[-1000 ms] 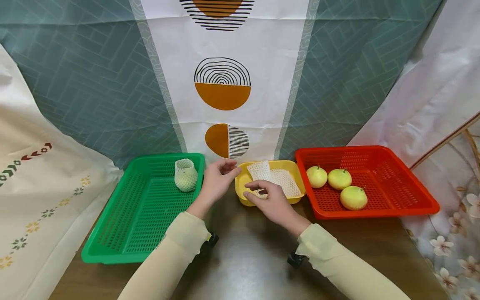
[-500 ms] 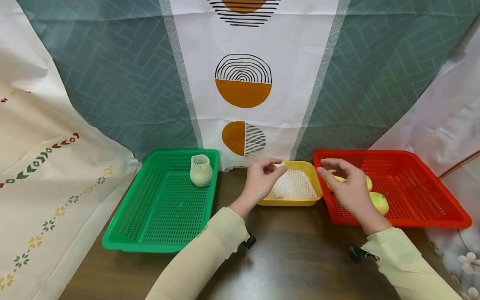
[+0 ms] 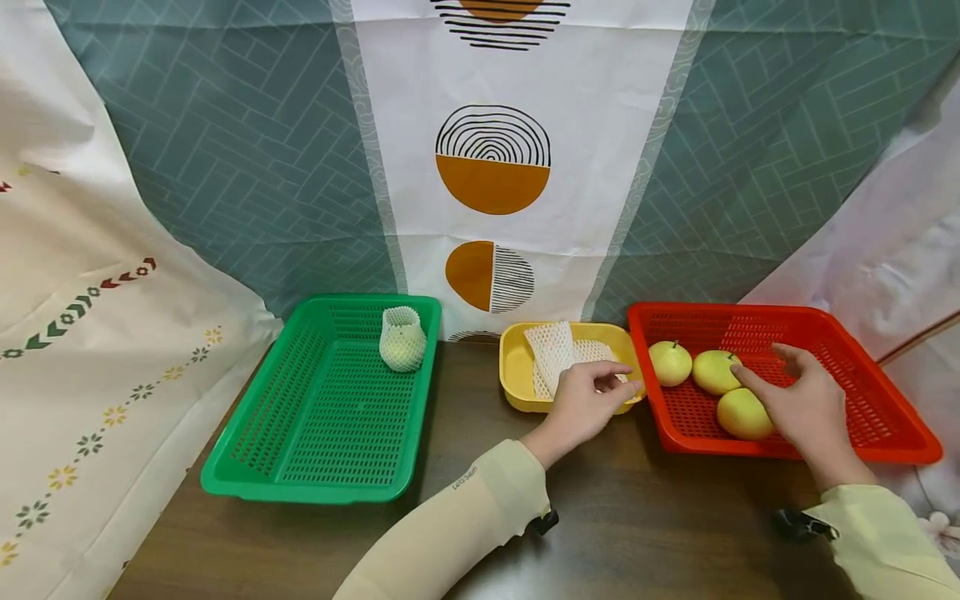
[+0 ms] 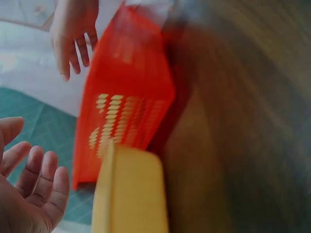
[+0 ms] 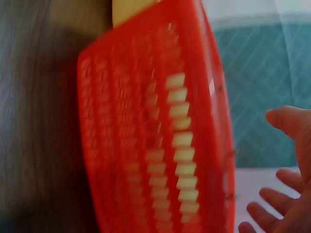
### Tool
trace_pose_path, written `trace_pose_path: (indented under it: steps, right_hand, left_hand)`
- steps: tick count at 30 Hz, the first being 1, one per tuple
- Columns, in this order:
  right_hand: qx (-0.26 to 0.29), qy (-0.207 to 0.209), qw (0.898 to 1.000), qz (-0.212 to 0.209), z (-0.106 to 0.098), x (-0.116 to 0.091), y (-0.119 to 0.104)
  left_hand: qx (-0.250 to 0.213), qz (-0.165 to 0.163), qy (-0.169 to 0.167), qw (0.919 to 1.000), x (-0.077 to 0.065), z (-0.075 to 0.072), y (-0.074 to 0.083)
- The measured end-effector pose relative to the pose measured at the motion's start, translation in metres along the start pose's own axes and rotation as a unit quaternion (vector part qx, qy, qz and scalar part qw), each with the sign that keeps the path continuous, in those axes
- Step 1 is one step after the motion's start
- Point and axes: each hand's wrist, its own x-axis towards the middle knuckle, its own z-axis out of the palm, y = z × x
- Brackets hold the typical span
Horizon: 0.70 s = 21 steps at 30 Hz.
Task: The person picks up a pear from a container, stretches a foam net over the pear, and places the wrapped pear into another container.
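My right hand [image 3: 813, 408] hovers over the red basket [image 3: 892, 429], fingers apart and holding nothing. Its thumb is close to three yellow-green pears, the nearest pear [image 3: 745, 415] lying at the front; whether they touch is unclear. Behind lie another pear [image 3: 716, 372] and a left pear [image 3: 670, 363]. My left hand [image 3: 585, 404], fingers loosely bent and holding nothing, is over the front right of the yellow basket [image 3: 513, 385]. White foam net sleeves [image 3: 553, 352] lie inside that basket. In the right wrist view, the right hand's fingers [image 5: 265, 218] are spread beside the red wall.
A green basket [image 3: 337, 417] stands at left, with a pear in a foam net [image 3: 402, 346] in its back right corner. The brown table [image 3: 600, 517] runs along the front. A patterned cloth [image 3: 300, 167] hangs behind the baskets.
My right hand has moved right, from the yellow basket to over the pears in the red one. My left hand has also moved right, across the yellow basket. The head view has turned right.
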Motion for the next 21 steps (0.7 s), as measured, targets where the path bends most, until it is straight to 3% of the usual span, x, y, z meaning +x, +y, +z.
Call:
trace_pose_path:
  steps: [5,8,16,21]
  right_hand:
    - [-0.043,-0.031,0.998,0.035,-0.006,0.006,0.025]
    - [-0.068,-0.071,0.994,0.046,-0.007,0.007,0.034]
    - [-0.128,-0.153,0.979,0.031,-0.001,0.011,0.039]
    - [-0.171,-0.22,0.96,0.038,-0.002,0.014,0.037]
  left_hand:
    - [-0.002,0.007,-0.026,0.9996,-0.006,0.018,-0.006]
    - [-0.001,0.004,-0.038,0.9993,-0.009,0.026,-0.009]
    - [0.002,-0.011,-0.051,0.9986,-0.015,0.037,-0.015]
    - [0.0,-0.012,-0.06,0.9981,-0.017,0.042,-0.017]
